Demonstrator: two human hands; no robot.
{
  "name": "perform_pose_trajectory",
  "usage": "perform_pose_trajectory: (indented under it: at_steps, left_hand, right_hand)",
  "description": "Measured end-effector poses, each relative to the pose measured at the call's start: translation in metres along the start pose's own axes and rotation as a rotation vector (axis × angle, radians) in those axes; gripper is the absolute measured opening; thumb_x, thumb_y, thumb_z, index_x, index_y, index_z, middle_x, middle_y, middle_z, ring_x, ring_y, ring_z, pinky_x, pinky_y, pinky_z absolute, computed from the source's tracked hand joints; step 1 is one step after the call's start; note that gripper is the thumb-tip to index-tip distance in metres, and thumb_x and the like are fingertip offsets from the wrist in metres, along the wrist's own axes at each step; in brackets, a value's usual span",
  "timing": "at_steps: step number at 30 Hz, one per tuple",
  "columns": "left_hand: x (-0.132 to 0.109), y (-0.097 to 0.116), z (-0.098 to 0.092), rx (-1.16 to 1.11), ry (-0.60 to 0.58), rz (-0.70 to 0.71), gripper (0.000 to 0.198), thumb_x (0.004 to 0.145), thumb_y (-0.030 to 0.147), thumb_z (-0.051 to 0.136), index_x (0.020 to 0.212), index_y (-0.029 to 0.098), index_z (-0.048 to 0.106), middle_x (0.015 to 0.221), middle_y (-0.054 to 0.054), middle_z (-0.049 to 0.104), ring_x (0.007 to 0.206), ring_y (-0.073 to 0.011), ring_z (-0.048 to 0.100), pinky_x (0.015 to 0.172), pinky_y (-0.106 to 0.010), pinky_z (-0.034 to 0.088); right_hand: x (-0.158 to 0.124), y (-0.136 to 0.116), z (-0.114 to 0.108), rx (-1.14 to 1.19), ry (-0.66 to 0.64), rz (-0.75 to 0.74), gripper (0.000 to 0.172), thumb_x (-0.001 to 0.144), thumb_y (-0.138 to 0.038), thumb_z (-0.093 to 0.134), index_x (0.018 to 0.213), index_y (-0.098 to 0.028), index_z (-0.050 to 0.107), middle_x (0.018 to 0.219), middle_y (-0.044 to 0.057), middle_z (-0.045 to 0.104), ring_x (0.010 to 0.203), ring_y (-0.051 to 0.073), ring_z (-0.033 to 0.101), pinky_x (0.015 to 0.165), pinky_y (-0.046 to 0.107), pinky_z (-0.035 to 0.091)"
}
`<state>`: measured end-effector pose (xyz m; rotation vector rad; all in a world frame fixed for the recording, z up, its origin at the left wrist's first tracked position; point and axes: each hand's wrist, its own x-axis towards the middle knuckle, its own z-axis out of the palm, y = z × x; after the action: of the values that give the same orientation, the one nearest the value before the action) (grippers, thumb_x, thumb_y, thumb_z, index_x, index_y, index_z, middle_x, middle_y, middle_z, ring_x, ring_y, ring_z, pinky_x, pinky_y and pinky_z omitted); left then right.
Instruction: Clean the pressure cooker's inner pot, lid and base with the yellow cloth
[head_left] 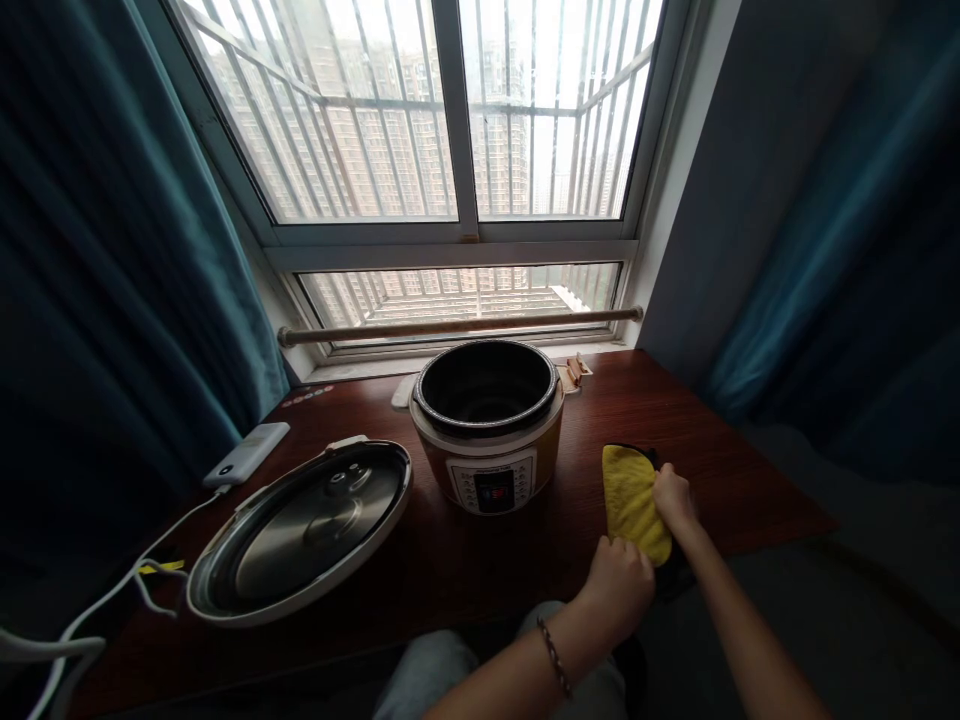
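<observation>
A yellow cloth (631,495) with a dark edge is stretched between my two hands over the right side of the table. My left hand (621,580), with a braided bracelet at the wrist, is closed on its lower corner. The fingers of my right hand (673,495) grip its right edge. To the left of the cloth stands a rice cooker (487,430) with no lid on it. Its dark inner pot (487,385) sits inside, and a control panel faces me. The cooker's lid (315,535) lies at the left with its metal inner side up.
The dark red wooden table (645,400) ends at a barred window. A white power bank (246,455) with a white cable (161,535) lies at the far left. Blue curtains (127,200) hang on both sides. A horizontal rod (457,326) crosses the window's lower part.
</observation>
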<state>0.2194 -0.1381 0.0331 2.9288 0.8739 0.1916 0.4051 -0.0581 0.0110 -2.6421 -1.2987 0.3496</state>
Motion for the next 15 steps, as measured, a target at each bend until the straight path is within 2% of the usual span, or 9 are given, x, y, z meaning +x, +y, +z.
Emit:
perform_pose_trajectory:
  at_steps: [4, 7, 9, 12, 15]
  left_hand:
    - [-0.006, -0.001, 0.003, -0.013, 0.013, 0.083, 0.013, 0.075, 0.019, 0.052, 0.082, 0.011, 0.058, 0.082, -0.011, 0.060, 0.076, -0.0233, 0.057, 0.062, -0.035, 0.043]
    - [-0.010, -0.003, 0.004, -0.024, -0.022, 0.107, 0.014, 0.074, 0.019, 0.053, 0.082, 0.011, 0.059, 0.084, -0.011, 0.060, 0.079, -0.0239, 0.057, 0.060, -0.034, 0.044]
    - [-0.013, -0.004, 0.003, -0.048, -0.051, 0.128, 0.017, 0.072, 0.018, 0.053, 0.086, 0.010, 0.060, 0.084, -0.012, 0.061, 0.079, -0.0240, 0.057, 0.059, -0.033, 0.045]
    - [-0.023, -0.007, -0.011, -0.152, -0.097, 0.153, 0.024, 0.072, 0.021, 0.056, 0.093, 0.010, 0.061, 0.087, -0.012, 0.063, 0.079, -0.0238, 0.059, 0.063, -0.033, 0.047]
    - [-0.047, -0.017, -0.041, -0.354, -0.117, 0.109, 0.031, 0.073, 0.028, 0.060, 0.101, 0.015, 0.061, 0.095, -0.010, 0.065, 0.086, -0.0243, 0.060, 0.074, -0.033, 0.048]
  right_hand:
    - [-0.012, 0.003, 0.002, -0.057, 0.056, 0.016, 0.037, 0.090, -0.016, 0.021, 0.105, -0.008, 0.054, 0.090, 0.020, 0.063, 0.083, 0.028, 0.064, 0.068, 0.037, 0.046]
    - [-0.031, -0.009, 0.008, -0.094, 0.161, -0.026, 0.044, 0.091, -0.015, 0.014, 0.115, -0.006, 0.050, 0.114, 0.025, 0.053, 0.105, 0.032, 0.055, 0.079, 0.044, 0.044]
    - [-0.046, -0.024, 0.017, -0.115, 0.235, -0.151, 0.045, 0.093, -0.025, 0.018, 0.127, -0.011, 0.043, 0.133, 0.022, 0.039, 0.121, 0.033, 0.040, 0.090, 0.046, 0.038]
    - [-0.062, -0.045, 0.034, -0.136, 0.217, -0.323, 0.053, 0.090, -0.047, 0.030, 0.139, -0.026, 0.031, 0.147, 0.011, 0.022, 0.130, 0.039, 0.022, 0.098, 0.055, 0.026]
    - [-0.059, -0.050, 0.047, -0.159, 0.092, -0.335, 0.057, 0.086, -0.055, 0.035, 0.139, -0.034, 0.029, 0.149, 0.004, 0.017, 0.132, 0.044, 0.011, 0.098, 0.064, 0.014]
